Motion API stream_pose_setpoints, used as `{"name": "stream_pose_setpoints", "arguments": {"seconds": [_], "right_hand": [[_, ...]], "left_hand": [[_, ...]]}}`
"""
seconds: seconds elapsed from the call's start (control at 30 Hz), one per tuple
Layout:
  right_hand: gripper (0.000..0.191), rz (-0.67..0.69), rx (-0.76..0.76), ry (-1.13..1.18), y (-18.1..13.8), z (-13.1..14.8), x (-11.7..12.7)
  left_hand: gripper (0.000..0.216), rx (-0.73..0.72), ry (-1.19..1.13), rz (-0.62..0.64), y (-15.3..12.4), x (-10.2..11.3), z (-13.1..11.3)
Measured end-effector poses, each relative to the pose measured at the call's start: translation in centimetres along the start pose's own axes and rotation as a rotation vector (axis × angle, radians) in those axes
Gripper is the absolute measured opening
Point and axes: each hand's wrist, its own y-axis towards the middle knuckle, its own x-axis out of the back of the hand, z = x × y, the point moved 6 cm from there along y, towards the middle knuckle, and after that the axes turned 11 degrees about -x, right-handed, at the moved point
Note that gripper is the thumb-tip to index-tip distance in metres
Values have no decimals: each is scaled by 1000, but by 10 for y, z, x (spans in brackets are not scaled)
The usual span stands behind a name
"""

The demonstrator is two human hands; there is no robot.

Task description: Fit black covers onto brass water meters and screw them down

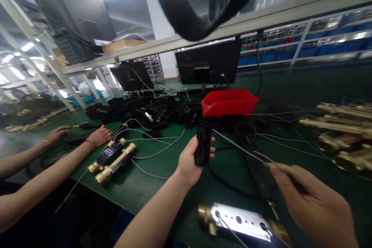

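R hand (315, 197), pinch grip on wire (238, 146); L hand (188, 162), grip round blk unit (202, 146); label (109, 151) on dk block (102, 159) illegible

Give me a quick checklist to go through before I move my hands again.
1. Left hand has hold of the black case: ok.
2. Right hand pinches the thin wire: ok.
3. Wire tip joined to the case: cannot tell; it ends close to it in this view.
4. Metal block lying on the table: ok.
5. Co-worker's hands apart from yours: ok, they are off to the left.
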Motion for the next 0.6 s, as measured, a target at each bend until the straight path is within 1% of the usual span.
{"name": "stream_pose_setpoints", "arguments": {"seconds": [0.13, 0.27, 0.43, 0.5, 0.6], "right_hand": [[28, -1, 92, 0, 1, 19, 0], [27, 27, 120, 17, 0, 22, -4], [28, 32, 103, 12, 1, 21, -4], [29, 51, 81, 19, 1, 20, -5], [31, 96, 26, 22, 2, 18, -8]], "left_hand": [[29, 0, 18, 26, -2, -4, -3], [27, -27, 62, 39, -3, -4, -3], [27, -93, 135, 71, -4, -3, -5], [32, -134, 191, 72, -5, -3, -7], [49, -169, 276, 74, -8, -4, -9]]}}
